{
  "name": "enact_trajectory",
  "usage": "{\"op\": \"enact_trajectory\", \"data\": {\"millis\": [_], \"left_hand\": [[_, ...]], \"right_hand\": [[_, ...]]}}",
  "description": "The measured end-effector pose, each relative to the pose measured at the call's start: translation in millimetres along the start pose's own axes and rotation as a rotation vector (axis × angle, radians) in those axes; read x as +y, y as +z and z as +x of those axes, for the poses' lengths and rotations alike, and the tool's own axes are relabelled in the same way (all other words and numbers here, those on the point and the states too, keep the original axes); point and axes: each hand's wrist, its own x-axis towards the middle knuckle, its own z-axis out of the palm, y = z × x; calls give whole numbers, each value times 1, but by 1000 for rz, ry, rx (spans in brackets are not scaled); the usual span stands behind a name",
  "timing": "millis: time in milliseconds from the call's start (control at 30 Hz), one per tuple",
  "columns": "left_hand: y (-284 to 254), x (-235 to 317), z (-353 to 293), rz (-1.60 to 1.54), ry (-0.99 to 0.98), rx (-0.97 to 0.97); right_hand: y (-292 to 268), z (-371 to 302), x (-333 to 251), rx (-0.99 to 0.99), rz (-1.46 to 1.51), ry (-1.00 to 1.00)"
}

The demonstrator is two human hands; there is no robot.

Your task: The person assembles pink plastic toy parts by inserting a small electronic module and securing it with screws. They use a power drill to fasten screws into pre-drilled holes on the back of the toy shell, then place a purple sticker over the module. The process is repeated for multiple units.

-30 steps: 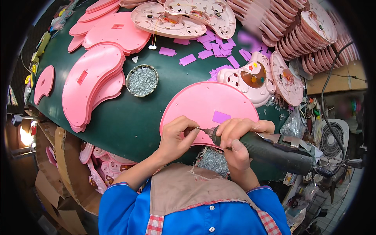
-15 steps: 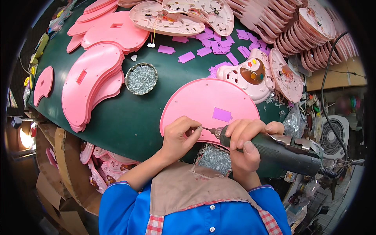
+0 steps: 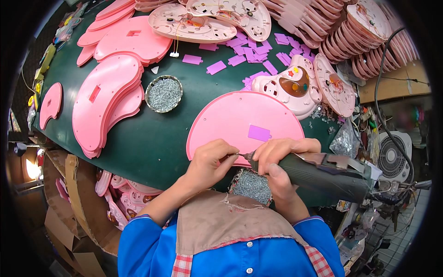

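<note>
1. Two bare hands, near each other but apart, the bit of a power screwdriver (image 3: 323, 177) spanning the gap.
2. Left hand (image 3: 210, 161): thumb and forefinger pinched on a tiny metal piece (image 3: 237, 153) at the bit's tip; too small for me to tell its kind.
3. Right hand (image 3: 279, 161): wrapped around the screwdriver's front end. Tool body runs out to this hand's right, bit aimed at the left fingertips.
4. Pink board (image 3: 230, 115): flat on the green table (image 3: 138, 147), just beyond both hands; near edge partly hidden by them. Purple card (image 3: 259, 133) lies on it, just beyond the right fingers.
5. Round bowl (image 3: 165, 111) of screws: beyond and left of the left hand. More screws (image 3: 251, 187) on the wearer's side, between the wrists.
6. Stacked pink boards (image 3: 108, 97): well left of the left hand.
7. Pale pink shell (image 3: 295, 87) with brown window: beyond the right hand.
</note>
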Motion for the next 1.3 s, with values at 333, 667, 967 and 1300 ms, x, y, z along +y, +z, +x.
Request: {"op": "enact_trajectory", "data": {"millis": [333, 667, 967, 1300], "left_hand": [[-21, 1, -7, -260, -548, -203], [-1, -9, -25, -104, -167, -117], [23, -15, -10, -96, 287, -119], [43, -14, 4, -45, 578, -117]], "right_hand": [[-22, -37, 51, -183, -86, 83], [-26, -24, 40, 40, 168, 73], [-25, -22, -14, 112, 190, 100], [-39, -36, -32, 238, 178, 48]]}}
